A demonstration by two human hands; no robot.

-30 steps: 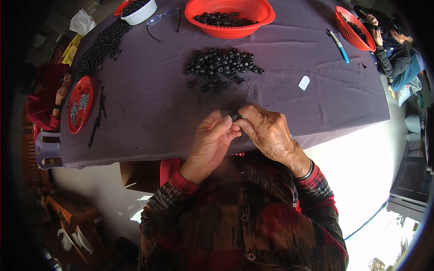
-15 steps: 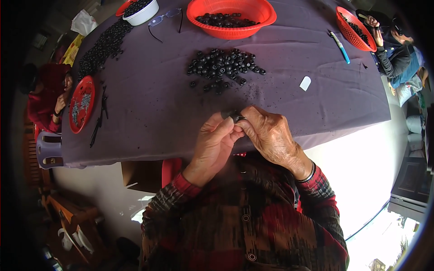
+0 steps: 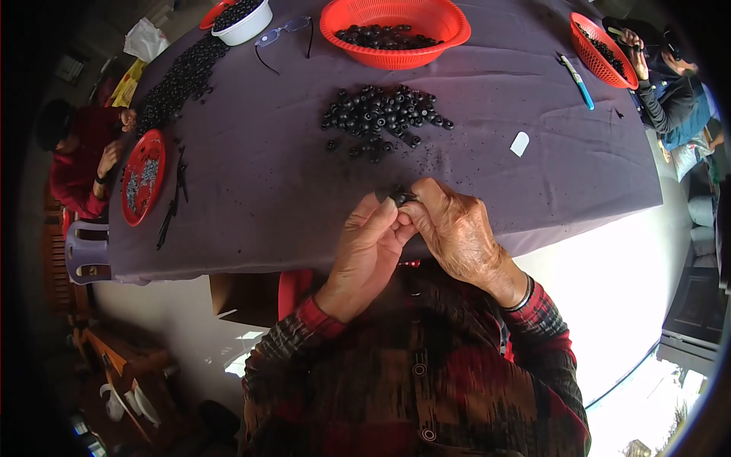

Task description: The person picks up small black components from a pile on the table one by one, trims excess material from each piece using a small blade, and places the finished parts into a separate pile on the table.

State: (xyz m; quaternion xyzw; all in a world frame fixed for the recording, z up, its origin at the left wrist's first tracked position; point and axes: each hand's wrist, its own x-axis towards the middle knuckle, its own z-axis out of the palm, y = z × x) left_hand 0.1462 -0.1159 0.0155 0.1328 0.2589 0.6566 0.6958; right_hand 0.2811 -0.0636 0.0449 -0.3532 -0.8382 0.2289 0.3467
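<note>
Just above the near edge of the table my two hands meet, fingertips together. My left hand [image 3: 367,247] pinches a small round black part [image 3: 401,196] between thumb and fingers. Closed against the same part from the other side is my right hand [image 3: 459,232]; whether its fingertips hold anything more is hidden by the fingers. Beyond them a loose heap of small black ring-like parts [image 3: 377,114] lies on the dark purple cloth. Farther back stands a red plastic basin [image 3: 461,34] with more black parts in it.
At left are a red tray [image 3: 156,190] with small grey pieces, black pliers [image 3: 180,183], a black pile [image 3: 179,84] and a white tub [image 3: 247,32]. Eyeglasses [image 3: 283,32], a blue-white pen [image 3: 579,84], a white tag [image 3: 519,144] and a red basket [image 3: 601,49] lie farther off. Two people sit at the sides.
My hands stay together around the black part, with only slight finger movement. The whole view has shifted a little. The person at left has raised a hand toward the black pile.
</note>
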